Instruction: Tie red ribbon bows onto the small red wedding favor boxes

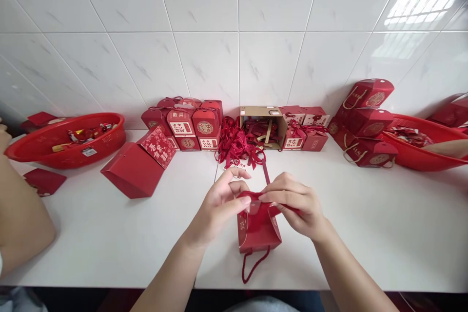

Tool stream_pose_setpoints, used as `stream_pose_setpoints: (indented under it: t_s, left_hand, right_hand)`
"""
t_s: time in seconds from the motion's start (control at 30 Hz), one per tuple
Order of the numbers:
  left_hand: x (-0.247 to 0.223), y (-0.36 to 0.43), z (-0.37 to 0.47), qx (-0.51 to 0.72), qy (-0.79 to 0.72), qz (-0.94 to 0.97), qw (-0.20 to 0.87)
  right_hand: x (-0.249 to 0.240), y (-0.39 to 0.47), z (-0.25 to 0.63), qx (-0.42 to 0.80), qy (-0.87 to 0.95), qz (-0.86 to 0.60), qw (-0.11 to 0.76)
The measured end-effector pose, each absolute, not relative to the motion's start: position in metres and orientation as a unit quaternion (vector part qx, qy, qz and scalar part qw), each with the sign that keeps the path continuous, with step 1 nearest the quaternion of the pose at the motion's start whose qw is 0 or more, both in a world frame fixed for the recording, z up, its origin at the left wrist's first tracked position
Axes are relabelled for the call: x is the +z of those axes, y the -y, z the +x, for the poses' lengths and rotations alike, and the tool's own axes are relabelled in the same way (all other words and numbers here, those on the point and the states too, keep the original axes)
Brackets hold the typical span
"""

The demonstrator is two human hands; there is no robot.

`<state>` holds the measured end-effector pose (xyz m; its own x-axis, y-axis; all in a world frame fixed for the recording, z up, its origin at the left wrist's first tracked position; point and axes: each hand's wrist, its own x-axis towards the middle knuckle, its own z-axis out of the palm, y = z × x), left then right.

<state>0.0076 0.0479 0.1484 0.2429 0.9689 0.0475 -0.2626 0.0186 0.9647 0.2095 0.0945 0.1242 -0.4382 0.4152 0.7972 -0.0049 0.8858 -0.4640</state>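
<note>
A small red gift box [260, 242] stands open at the top on the white table in front of me. Its dark red cord handle [253, 269] hangs over the near side. My left hand [223, 204] grips the far left edge of the box, thumb over the rim and some fingers raised. With bent fingers, my right hand [294, 202] pinches the far right edge. A dark red ribbon [266, 173] runs back from behind the right fingers; whether they hold it is hidden.
Behind lie a heap of red ribbons [234, 141], a cardboard box [283, 131] and stacked gift boxes [185, 124]. Red baskets [106, 141] [420, 156] stand at both sides. A larger red box [133, 170] lies left. Other people's arms [22, 214] reach in at both edges.
</note>
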Motion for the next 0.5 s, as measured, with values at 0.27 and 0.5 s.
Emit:
stream_pose_setpoints:
  t_s: [0.27,0.5]
  left_hand:
    - [0.146,-0.042,0.017,0.531,-0.382,0.542,0.528]
    - [0.098,-0.021,-0.016,0.623,-0.57,0.493,0.21]
  right_hand:
    - [0.117,-0.094,0.21,0.071,0.822,-0.171,0.539]
    - [0.057,-0.075,0.264,0.186,0.637,-0.474,0.578]
